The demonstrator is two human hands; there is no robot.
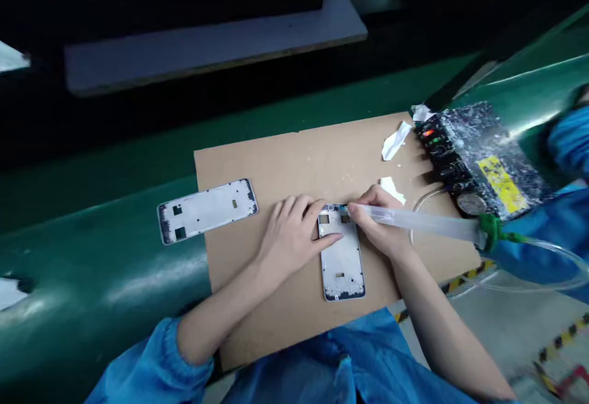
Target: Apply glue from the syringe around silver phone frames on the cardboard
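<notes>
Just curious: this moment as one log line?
left hand: rests on phone frame | right hand: holds syringe, tip at frame top | spare frame: lying left

green belt (92, 257) | bears cardboard sheet (285, 159) | phone frame (207, 209) straddling sheet's left edge

We see a thin phone frame (341, 257) lying flat on the brown cardboard (276, 165). It is silver-white with dark edges and a few small square holes. Its top end points away from us. Our left hand (292, 235) rests flat beside it, with the thumb on its left edge. Our right hand (381, 229) grips a clear tube (418, 221), long and thin. The tube lies almost level, slanting a little down to the left. Its tip touches the top edge of the frame. At its right end sits a green cap (491, 231), and a clear hose (556, 255) comes out there.
</notes>
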